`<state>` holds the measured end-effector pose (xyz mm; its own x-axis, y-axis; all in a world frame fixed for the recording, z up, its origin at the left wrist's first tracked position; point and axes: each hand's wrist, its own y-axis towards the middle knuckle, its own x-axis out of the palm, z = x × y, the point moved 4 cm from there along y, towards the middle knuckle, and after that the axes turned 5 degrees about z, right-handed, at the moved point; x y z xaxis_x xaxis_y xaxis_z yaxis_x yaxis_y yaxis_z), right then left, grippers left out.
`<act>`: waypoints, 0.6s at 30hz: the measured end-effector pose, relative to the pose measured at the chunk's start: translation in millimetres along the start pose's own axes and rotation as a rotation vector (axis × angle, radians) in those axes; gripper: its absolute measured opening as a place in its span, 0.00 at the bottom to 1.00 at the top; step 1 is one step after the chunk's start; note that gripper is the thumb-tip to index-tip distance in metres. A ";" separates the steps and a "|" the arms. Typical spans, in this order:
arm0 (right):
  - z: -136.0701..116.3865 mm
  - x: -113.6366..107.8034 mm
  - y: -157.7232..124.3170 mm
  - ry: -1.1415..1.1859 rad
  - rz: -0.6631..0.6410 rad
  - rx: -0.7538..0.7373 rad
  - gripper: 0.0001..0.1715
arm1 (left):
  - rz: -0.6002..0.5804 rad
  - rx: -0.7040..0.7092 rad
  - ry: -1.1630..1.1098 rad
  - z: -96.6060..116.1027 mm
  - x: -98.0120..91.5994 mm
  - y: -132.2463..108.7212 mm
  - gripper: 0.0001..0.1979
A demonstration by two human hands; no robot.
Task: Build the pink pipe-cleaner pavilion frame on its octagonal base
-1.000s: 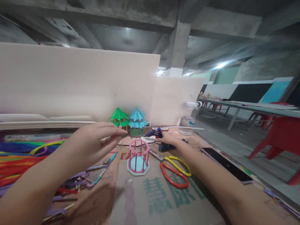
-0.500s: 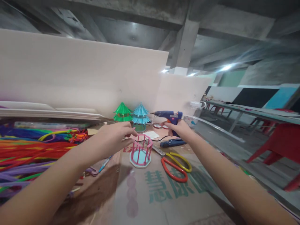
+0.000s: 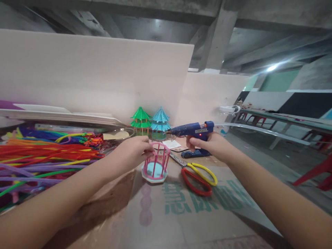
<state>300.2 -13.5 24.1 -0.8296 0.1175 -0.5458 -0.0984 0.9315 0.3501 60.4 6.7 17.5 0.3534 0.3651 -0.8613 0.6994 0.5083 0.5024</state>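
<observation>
My left hand [image 3: 138, 149] is closed, its fingertips pinching the upper left side of a small pink cage-like frame [image 3: 162, 166]. The frame has thin upright posts, a ring on top and a pale blue octagonal base [image 3: 154, 171], which looks slightly tilted. A blue hot glue gun [image 3: 190, 130] is gripped in my right hand [image 3: 207, 143]; its nozzle points left, above and just right of the frame. A long clear glue stick [image 3: 264, 130] sticks out of its back. Scissors [image 3: 198, 174] with one red and one yellow handle lie beside the frame on cardboard [image 3: 155, 224].
Green [image 3: 140, 117] and blue [image 3: 160, 119] model pavilions stand at the back before a white board [image 3: 90, 72]. Bundles of coloured pipe cleaners [image 3: 46, 154] fill the left. A dark blue tool [image 3: 194, 153] lies behind the scissors. A lidded clear jar [image 3: 226, 112] stands back right.
My left fingers have closed on the pink frame, and its base has tipped a little. The glue gun has shifted slightly right in the view, which itself has turned.
</observation>
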 end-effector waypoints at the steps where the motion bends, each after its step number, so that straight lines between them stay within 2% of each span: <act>1: -0.3 1.2 -1.6 -0.007 -0.017 0.000 0.25 | -0.019 -0.003 -0.024 1.8 -2.4 -1.1 0.10; 5: -3.3 11.1 -8.5 -0.023 -0.133 0.000 0.29 | -0.133 0.001 -0.174 5.5 -10.2 -4.3 0.12; 8: -8.0 16.8 -13.6 -0.079 -0.196 0.012 0.27 | -0.144 -0.043 -0.182 -1.0 -14.8 -4.5 0.12; 11: -12.8 18.5 -16.0 -0.135 -0.206 0.008 0.25 | -0.142 -0.068 -0.145 -5.3 -15.1 -3.5 0.11; 18: -15.2 19.9 -14.4 -0.206 -0.221 -0.025 0.26 | -0.179 -0.080 -0.044 0.0 -14.2 -1.0 0.15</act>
<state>276.7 -29.8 19.8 -0.6578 -0.0169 -0.7530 -0.2791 0.9340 0.2229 54.7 1.0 29.2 0.2562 0.2299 -0.9389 0.7023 0.6232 0.3442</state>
